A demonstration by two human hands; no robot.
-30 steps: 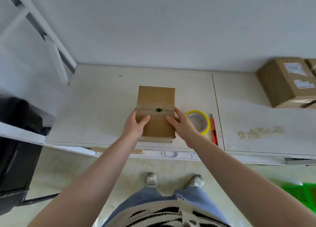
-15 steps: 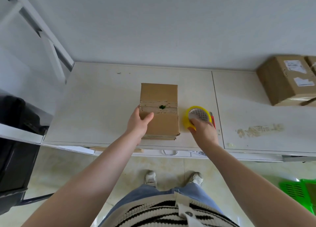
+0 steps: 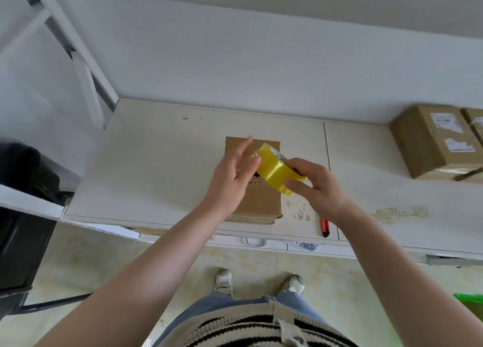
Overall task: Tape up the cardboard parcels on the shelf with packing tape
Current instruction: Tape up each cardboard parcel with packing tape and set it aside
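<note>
Head view looks down on a pale shelf set against a white wall, with the person's two bare forearms reaching in from below. The right hand grips a yellow roll of packing tape, thumb and fingers curled round its rim, and holds it tilted in the air above a small cardboard parcel. The left hand is beside the roll with its fingers straight and spread — the fingertips lie against the roll's left side, grasping nothing.

The parcel lies flat on the shelf near the front edge, mostly hidden under the hands and the roll; its far edge and near corner show. Whether any tape already lies across its seam cannot be told.

A red utility knife lies on the shelf just right of the parcel, at the front edge and partly under the right wrist. Well apart, at the far right of the shelf, stand larger cardboard boxes with white labels on top. Patches of old residue mark the shelf surface between the knife and those boxes.

Below the shelf — a tiled floor, the person's two pale shoes and a striped top.
</note>
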